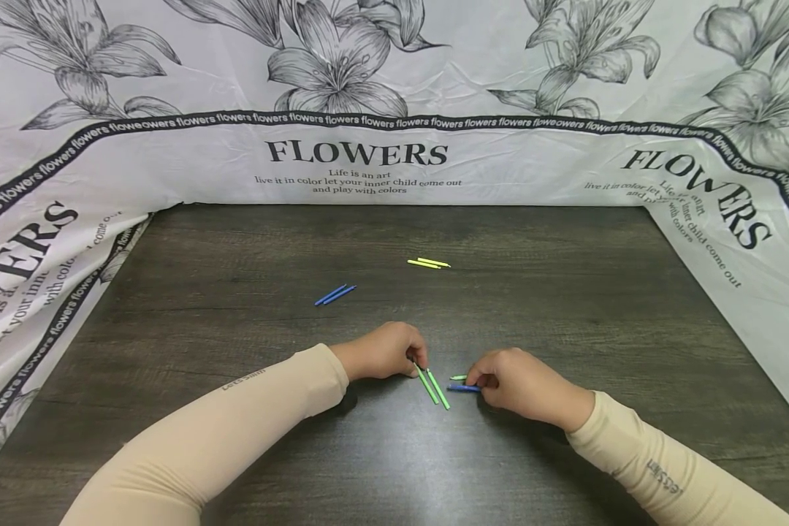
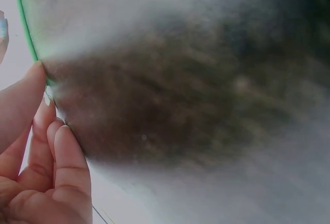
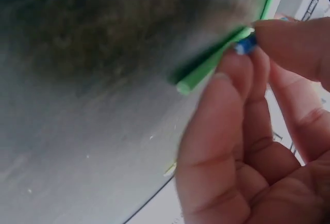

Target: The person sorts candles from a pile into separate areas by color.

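My left hand pinches the upper end of a slim green candle between thumb and fingers. Close beside it lies a second green candle, its top near the fingertips. In the left wrist view, the thumb presses a green candle against the fingers. To the right, my right hand grips a blue candle, its tip pointing left. The right wrist view shows the blue candle's end between thumb and fingers. Another green candle sits just behind it, partly hidden by the hand.
Two blue candles lie side by side on the dark wooden table, beyond the left hand. Farther back are two yellow candles. A white flower-printed cloth stands along the table's back and sides.
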`<state>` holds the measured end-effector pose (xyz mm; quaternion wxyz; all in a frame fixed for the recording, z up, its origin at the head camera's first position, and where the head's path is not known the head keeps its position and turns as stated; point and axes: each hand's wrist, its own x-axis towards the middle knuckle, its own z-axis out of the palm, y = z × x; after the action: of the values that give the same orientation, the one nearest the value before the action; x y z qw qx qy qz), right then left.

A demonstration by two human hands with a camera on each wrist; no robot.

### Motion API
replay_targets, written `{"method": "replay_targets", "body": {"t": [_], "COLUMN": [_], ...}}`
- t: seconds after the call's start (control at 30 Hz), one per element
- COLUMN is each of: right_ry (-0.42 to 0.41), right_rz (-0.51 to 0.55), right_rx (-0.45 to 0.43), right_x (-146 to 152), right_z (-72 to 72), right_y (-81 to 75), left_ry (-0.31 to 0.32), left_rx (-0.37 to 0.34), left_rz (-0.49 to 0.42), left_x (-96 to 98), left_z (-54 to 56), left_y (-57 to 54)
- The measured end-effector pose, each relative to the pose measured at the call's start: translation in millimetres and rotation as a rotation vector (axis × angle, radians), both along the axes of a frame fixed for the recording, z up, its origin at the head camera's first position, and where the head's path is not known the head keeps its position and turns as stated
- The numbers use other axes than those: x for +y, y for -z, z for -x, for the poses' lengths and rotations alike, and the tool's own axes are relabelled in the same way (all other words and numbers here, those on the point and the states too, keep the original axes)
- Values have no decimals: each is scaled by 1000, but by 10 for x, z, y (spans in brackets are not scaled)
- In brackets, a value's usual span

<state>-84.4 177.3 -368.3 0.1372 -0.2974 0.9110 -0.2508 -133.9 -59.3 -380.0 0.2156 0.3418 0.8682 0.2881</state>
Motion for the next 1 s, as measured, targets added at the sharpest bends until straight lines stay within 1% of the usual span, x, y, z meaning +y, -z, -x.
{"method": "replay_targets", "body": {"t": [0.17,0.4,0.53,0.77,1.0], "right_ry": [7,21,34,81,147], "right_rz": [52,102,127,175,209], "right_rx": [-28,-17,-29,-41,-111], "right_x": [31,52,48,15,-100], "right_z": [62,170,247,436,665], "right_y": [-20,-40,-68,-114,-137], "left_ry": [1,5,9,15,32], "left_rx": [9,9,13,13,24], "left_rz": [-3,2,-1,-1,-2], "left_x": [0,4,0,-4,1], "left_z": [6,16,16,23,31], "left_y": [17,28,25,22,25]}}
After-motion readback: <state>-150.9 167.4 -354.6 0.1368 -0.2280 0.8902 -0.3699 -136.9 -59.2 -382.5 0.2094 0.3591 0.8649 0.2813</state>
